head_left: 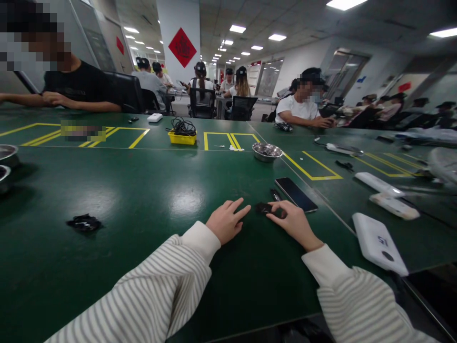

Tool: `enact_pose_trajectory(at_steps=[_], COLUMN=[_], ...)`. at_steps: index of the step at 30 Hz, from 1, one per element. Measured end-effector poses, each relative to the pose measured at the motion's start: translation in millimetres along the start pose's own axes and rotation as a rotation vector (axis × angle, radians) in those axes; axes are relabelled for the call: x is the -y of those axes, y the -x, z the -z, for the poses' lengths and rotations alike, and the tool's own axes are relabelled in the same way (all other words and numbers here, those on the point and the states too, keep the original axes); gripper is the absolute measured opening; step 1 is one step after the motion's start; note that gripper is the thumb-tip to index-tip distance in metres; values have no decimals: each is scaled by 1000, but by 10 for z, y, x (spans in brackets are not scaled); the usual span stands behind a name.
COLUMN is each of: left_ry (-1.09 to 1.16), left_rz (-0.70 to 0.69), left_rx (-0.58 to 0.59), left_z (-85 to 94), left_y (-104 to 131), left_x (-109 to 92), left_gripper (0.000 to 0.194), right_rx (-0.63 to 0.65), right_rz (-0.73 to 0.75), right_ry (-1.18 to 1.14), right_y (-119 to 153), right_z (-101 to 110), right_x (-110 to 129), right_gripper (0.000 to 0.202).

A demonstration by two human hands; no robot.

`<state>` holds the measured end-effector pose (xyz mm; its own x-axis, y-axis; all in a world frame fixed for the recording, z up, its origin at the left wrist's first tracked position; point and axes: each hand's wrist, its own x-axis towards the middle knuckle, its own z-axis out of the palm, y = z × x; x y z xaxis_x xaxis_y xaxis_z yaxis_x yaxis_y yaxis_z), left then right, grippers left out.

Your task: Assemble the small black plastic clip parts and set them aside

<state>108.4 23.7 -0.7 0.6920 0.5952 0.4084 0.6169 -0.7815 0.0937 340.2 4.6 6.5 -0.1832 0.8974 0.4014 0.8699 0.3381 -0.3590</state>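
Note:
My left hand (227, 222) hovers at or just above the green table with its fingers spread and nothing in them. To its right, my right hand (294, 223) pinches a small dark, crumpled-looking thing (263, 208) between thumb and fingers; blur hides its exact kind. Just beyond the right hand lie a black smartphone (296, 194) and a small black object (275, 194). Farther off to the left, a crumpled piece of shiny black plastic (84, 222) rests by itself on the table.
A metal bowl (267, 151) and a yellow tray (182, 138) with black cables stand farther back. White power banks, one marked 15 (380, 242), lie at the right. Metal bowls (7, 156) sit at the left edge. Other people sit across the table (150, 181).

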Motion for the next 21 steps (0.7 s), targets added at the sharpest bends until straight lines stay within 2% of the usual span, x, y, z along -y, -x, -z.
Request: enact_pose_trajectory(at_steps=[4,6,11,12,14,17,21], left_ry=[-128,-207,-309,-290,-203,-93,-45], left_rz=[74,137,440,496,600,671,573], left_rx=[-20,-74,-227,-226,-138,-41,-32], left_z=[321,542,1070,1131,1184,1130,969], left_y=[559,945,2028,2208,2462,2530,2170], left_x=[461,784,1643,1779,1968,2024,1793], left_gripper=[40,36,36,38,39,39,41], right_rx=[-76,-94,-146,-169,-242,-333,-222], right_rz=[-61,-93,-126,-112,-71,26,225], right_ry=[104,137,217,231,253,224,75], right_y=[-23,-34,-69,-76,-89,-108,-164], right_z=[21,21,5,3,5,-6,-134], right_x=[-141,-199,-278,-274,-234,-89,248], right_gripper=[21,24,29,29,28,16,8])
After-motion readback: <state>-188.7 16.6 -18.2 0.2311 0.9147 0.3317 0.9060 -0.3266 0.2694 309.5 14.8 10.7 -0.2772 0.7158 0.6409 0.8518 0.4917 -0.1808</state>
